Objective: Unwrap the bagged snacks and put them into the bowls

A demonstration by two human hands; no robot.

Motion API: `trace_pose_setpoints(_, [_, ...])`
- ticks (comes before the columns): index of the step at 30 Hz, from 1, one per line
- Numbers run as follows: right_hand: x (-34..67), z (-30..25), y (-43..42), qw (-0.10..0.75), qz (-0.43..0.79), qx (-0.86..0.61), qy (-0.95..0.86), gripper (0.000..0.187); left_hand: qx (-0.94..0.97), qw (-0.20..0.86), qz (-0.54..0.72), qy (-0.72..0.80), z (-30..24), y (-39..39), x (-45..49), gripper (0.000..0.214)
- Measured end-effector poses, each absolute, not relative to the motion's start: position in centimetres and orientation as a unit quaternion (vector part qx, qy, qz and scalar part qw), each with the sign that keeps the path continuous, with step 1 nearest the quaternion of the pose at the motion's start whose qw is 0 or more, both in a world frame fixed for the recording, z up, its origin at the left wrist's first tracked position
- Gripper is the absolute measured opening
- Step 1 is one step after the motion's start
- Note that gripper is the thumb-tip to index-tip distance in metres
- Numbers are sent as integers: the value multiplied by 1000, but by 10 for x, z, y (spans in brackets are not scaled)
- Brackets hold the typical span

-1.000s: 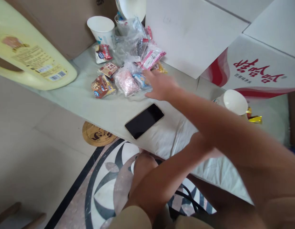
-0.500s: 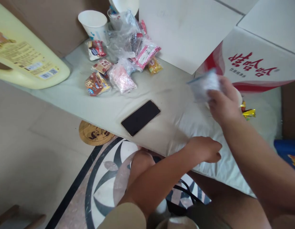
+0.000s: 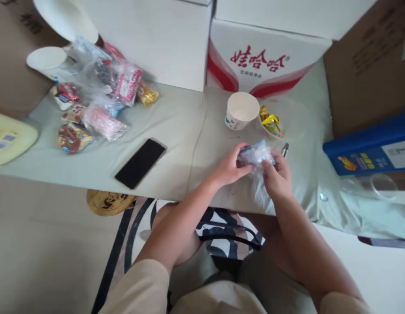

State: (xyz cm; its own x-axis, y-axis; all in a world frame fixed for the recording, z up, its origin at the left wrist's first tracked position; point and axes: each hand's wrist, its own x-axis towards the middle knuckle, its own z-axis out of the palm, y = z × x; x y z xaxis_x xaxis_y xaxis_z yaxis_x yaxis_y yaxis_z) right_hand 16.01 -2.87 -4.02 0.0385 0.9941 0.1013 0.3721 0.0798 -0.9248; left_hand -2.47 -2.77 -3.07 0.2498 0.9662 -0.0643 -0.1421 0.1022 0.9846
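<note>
Between both hands is a small clear plastic packet (image 3: pixel 257 153) with a whitish content and a blue edge; what is inside is blurred. My left hand (image 3: pixel 233 168) grips its left side, thumb in front. My right hand (image 3: pixel 279 174) pinches its right side. Just beyond the hands stands a white paper cup (image 3: pixel 242 111), upright. To its right, a shallow dish holds several yellow-wrapped candies (image 3: pixel 270 121). A metal object like a pen or clipper (image 3: pixel 285 149) lies beside my right hand. Left of my hands, a phone (image 3: pixel 141 163) lies flat, screen dark.
At the left sits a heap of wrapped snacks (image 3: pixel 104 117) with paper cups (image 3: pixel 48 61) behind. A yellow jug (image 3: pixel 12 137) stands far left. White cartons (image 3: pixel 254 56) line the back. A blue box (image 3: pixel 369 150) and clear plastic cups (image 3: pixel 383 187) are at the right.
My right hand has brought the packet down toward me, and my left hand has come up to hold it too. The view has swung right, showing the paper cup and candy dish.
</note>
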Motion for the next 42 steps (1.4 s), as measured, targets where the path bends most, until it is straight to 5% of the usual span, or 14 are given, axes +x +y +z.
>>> trace_pose_setpoints(3, [181, -24, -21, 406, 239, -634, -614, 31, 448, 591, 506, 441, -33, -19, -21, 64])
trace_pose_setpoints(6, [206, -19, -11, 288, 118, -744, -592, 37, 415, 520, 560, 494, -34, -10, -21, 62])
trace_pose_setpoints(9, [222, -23, -6, 179, 143, -775, -589, 51, 425, 463, 553, 547, -37, -5, -19, 62])
trace_pose_setpoints(12, [230, -26, -15, 146, 174, -762, -607, 39, 438, 441, 544, 564, -38, -1, -16, 63])
trace_pose_setpoints(15, [228, -23, -33, 159, 172, -724, -649, 26, 440, 446, 540, 562, -41, 1, -16, 67])
trace_pose_setpoints(20, [193, -19, -49, 218, 204, -645, -704, 35, 497, 460, 504, 536, -54, -1, -16, 72])
trace_pose_setpoints(25, [184, -20, -44, 185, 133, -632, -740, 38, 520, 462, 508, 508, -71, -2, -23, 69])
trace_pose_setpoints(31, [212, -34, -33, 186, 37, -668, -720, 40, 583, 233, 492, 604, -66, 0, -54, 73])
trace_pose_setpoints(34, [211, -40, -31, 225, 44, -629, -743, 44, 633, 192, 433, 612, -58, 0, -60, 54])
trace_pose_setpoints(38, [198, -41, -32, 270, 87, -566, -774, 36, 620, 236, 439, 606, -50, 2, -57, 21])
trace_pose_setpoints(42, [187, -42, -33, 294, 148, -515, -792, 35, 564, 390, 479, 549, -44, -4, -49, 14])
